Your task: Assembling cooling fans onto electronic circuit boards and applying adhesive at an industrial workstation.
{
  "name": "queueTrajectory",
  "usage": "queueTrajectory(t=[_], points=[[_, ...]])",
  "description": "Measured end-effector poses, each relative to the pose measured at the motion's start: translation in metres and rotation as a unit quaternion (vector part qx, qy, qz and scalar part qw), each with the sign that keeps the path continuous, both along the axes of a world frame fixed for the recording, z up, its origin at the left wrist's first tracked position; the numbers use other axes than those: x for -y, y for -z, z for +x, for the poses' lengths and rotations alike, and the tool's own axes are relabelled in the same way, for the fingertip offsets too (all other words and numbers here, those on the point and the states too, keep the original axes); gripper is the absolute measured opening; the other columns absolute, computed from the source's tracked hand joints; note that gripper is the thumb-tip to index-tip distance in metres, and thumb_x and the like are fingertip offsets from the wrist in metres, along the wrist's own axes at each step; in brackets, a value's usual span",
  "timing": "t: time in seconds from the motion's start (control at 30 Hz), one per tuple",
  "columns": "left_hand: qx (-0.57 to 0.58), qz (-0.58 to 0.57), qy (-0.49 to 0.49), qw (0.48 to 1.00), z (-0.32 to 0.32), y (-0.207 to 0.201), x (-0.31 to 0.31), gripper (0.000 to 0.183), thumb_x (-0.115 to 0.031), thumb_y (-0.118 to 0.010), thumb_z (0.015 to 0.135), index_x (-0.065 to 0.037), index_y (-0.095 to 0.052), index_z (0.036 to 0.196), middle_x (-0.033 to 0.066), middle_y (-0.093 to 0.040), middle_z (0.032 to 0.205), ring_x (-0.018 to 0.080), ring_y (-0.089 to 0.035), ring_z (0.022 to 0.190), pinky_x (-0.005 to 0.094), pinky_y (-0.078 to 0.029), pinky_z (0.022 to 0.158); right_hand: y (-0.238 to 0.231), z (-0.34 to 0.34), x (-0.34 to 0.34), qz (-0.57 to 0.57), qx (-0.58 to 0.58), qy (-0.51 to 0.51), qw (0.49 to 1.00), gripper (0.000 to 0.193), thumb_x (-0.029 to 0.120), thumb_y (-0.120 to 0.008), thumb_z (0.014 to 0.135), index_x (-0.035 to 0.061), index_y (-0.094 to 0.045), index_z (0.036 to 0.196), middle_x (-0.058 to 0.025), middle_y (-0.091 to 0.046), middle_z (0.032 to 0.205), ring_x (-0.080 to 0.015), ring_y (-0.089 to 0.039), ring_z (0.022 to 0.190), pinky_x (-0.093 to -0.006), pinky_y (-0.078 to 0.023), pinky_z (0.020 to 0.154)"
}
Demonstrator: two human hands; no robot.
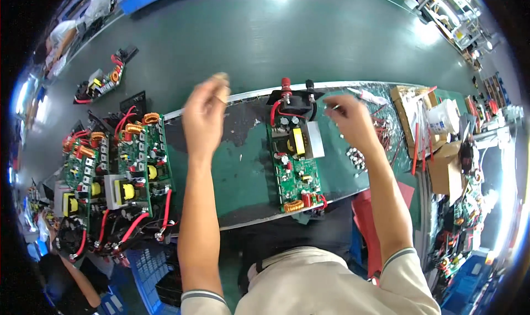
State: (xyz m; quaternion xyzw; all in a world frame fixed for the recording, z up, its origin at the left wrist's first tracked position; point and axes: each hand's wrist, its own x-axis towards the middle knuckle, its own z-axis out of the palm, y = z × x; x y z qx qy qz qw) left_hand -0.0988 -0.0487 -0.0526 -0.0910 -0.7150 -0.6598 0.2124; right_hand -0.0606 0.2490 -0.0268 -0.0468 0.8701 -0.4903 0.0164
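Observation:
A green circuit board (308, 189) lies lengthwise before me, carrying a yellow-wrapped transformer, a grey metal plate and a copper coil. At its far end a black panel bears a red terminal (285, 88) and a black terminal (310, 87). My right hand (353, 119) is just right of the black terminal, fingers pinched together; something small may be between the fingertips. Left of the board and apart from it, my left hand (203, 113) hangs with fingers curled in, slightly blurred. Tan covering shows at its fingertips. Whatever it holds is hidden.
Several assembled boards (127, 191) with red cables stand at the left; another board (105, 86) lies beyond them. Small metal parts (356, 159) and red wires (382, 130) lie on the right. Farther right are a cardboard box (406, 108) and a white tub (443, 116).

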Motion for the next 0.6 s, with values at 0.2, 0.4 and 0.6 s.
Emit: queueTrajectory(t=[0.2,0.4,0.6], points=[[0.008,0.559,0.084,0.825,-0.005,-0.093,0.026,0.029,-0.009,-0.064,0.095,0.0,-0.058,0.123,0.0081,-0.065,0.111,0.0191,-0.063,0.096,0.03,-0.051,0.076,-0.037,0.105,0.108,-0.456,0.038,-0.172,0.873,0.085,0.011,-0.076,0.084,0.0082,-0.028,0.154,-0.0141,-0.049,0.146,-0.0252,-0.045,0.136,-0.0411,-0.041,0.107],[0.056,0.595,0.187,0.78,0.011,-0.129,0.001,0.019,-0.009,-0.063,0.096,0.0,-0.06,0.113,0.0083,-0.067,0.105,0.0182,-0.064,0.092,0.0317,-0.051,0.072,-0.01,0.153,0.175,-0.636,0.088,-0.189,0.743,0.069,0.013,-0.066,0.095,0.0004,-0.029,0.152,-0.0144,-0.043,0.15,-0.0219,-0.042,0.138,-0.0389,-0.032,0.115],[0.062,0.584,0.212,0.781,0.008,-0.12,0.022,0.014,-0.01,-0.063,0.096,-0.001,-0.063,0.107,0.0077,-0.07,0.097,0.0172,-0.063,0.083,0.0291,-0.051,0.069,0.017,0.193,0.18,-0.654,0.157,-0.206,0.711,0.055,0.018,-0.056,0.102,0.001,-0.034,0.149,-0.0098,-0.053,0.14,-0.0177,-0.049,0.131,-0.0363,-0.036,0.112]])
